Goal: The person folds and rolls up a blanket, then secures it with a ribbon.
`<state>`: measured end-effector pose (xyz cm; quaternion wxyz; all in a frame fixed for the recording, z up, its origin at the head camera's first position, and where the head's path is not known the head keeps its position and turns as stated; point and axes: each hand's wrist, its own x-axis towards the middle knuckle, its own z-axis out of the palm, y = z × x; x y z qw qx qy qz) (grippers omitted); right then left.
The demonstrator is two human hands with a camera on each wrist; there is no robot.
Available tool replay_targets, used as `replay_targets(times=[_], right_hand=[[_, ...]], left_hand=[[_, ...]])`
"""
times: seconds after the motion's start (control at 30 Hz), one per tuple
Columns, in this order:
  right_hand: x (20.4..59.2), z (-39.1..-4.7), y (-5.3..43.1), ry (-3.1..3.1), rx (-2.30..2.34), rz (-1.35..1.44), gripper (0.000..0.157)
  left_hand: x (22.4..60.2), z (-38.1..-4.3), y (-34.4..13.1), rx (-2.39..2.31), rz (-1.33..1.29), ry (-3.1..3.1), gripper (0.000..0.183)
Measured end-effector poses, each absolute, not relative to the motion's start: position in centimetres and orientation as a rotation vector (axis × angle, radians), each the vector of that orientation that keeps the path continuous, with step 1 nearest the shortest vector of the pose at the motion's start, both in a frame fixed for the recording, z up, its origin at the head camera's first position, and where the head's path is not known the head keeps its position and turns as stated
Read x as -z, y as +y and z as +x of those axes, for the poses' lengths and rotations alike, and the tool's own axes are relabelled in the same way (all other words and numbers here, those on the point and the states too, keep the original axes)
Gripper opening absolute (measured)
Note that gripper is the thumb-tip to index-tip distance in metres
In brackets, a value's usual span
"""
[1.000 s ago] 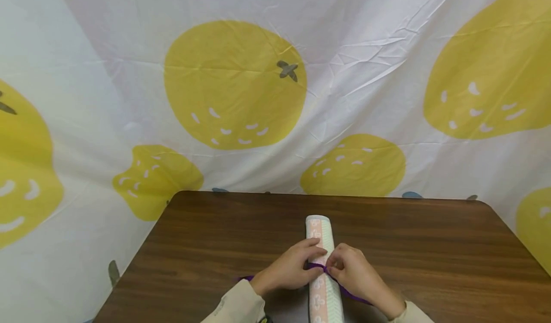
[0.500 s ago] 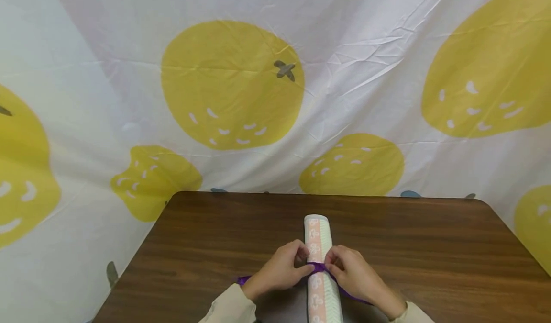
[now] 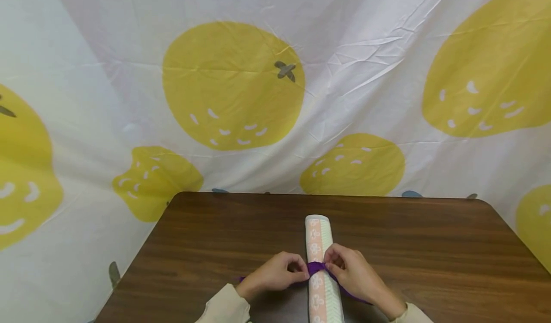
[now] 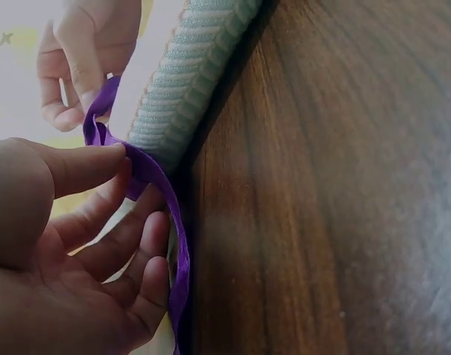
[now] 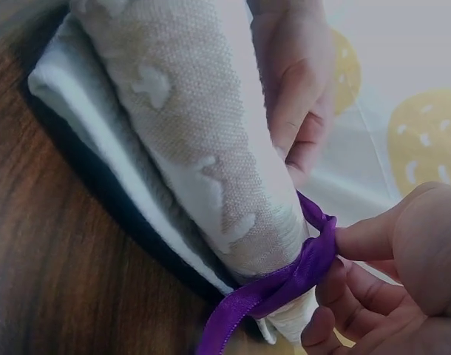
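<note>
A rolled cloth, perhaps a towel (image 3: 316,294), with pink and pale-green patterned bands, lies lengthwise before me. A purple ribbon (image 3: 316,267) crosses its top around the middle, and in the right wrist view the ribbon (image 5: 285,285) looks twisted over itself there. At the roll's left side my left hand (image 3: 277,271) pinches the ribbon between thumb and index finger; a loose tail hangs past its fingers in the left wrist view. My right hand (image 3: 355,272) pinches the ribbon near the crossing, at the roll's right side. The ribbon's underside path is hidden.
The roll rests on a dark brown wooden table (image 3: 224,237) with rounded far corners. Behind it hangs a white curtain (image 3: 344,98) printed with yellow fruit. One ribbon tail trails on the table beyond each wrist.
My left hand has come off the top of the roll and drawn left, now pinching the ribbon at the roll's side. More purple shows across the top. My right hand has hardly moved.
</note>
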<state>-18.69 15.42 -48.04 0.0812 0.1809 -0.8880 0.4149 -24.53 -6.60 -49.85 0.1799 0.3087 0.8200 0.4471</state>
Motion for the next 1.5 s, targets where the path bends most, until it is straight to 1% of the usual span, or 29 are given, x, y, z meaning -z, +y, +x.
replay_targets(times=[0.3, 0.8, 1.03, 1.13, 1.33, 1.4, 1.5], right_hand=[[48.2, -18.6, 15.4, -2.651, -1.32, 0.506, 0.017], [48.4, -18.6, 15.4, -2.484, -1.388, 0.516, 0.021], [47.7, -18.9, 16.0, -2.544, -1.563, 0.46, 0.012], [47.4, -19.1, 16.3, -2.579, -1.698, 0.428, 0.011], [46.8, -19.2, 16.7, -2.613, -1.927, 0.276, 0.022], [46.6, -19.3, 16.9, -2.645, -1.945, 0.255, 0.026], [46.5, -19.3, 17.2, -2.728, -1.89, 0.27, 0.026]], left_hand=[[50.1, -24.4, -6.5, -1.382, 0.764, 2.188, 0.014], [50.3, -25.4, -7.5, -1.443, 0.719, 2.086, 0.02], [50.3, -25.5, -7.7, -1.43, 0.727, 2.07, 0.019], [50.3, -25.6, -7.7, -1.426, 0.732, 2.064, 0.019], [50.2, -25.6, -7.7, -1.425, 0.725, 2.064, 0.017], [50.3, -25.6, -7.7, -1.426, 0.726, 2.067, 0.016], [50.4, -25.6, -7.6, -1.426, 0.728, 2.071, 0.015]])
